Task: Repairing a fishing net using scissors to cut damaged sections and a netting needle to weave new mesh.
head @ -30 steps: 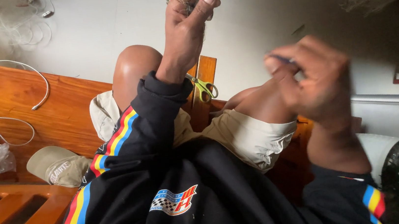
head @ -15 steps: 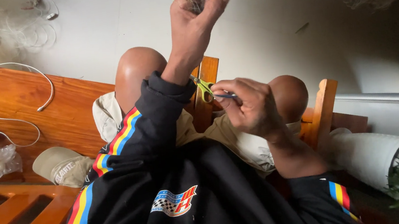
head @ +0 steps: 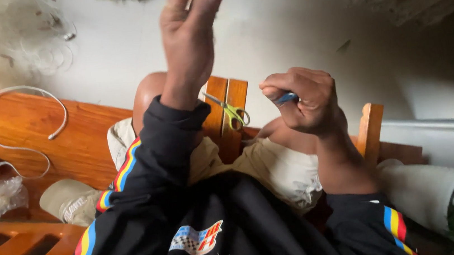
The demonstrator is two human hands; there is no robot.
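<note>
**Wood, cloth and plastic**

The bench (head: 30, 125) is glossy varnished wood. The scissors (head: 229, 111) show metal blades with smooth green plastic handles. Matt black cloth makes the jacket (head: 232, 228); the cap (head: 69, 201) is dull fabric, the bag (head: 2, 196) crinkled clear plastic.

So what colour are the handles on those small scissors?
Yellow-green handles on the scissors, seen in the head view.
</note>
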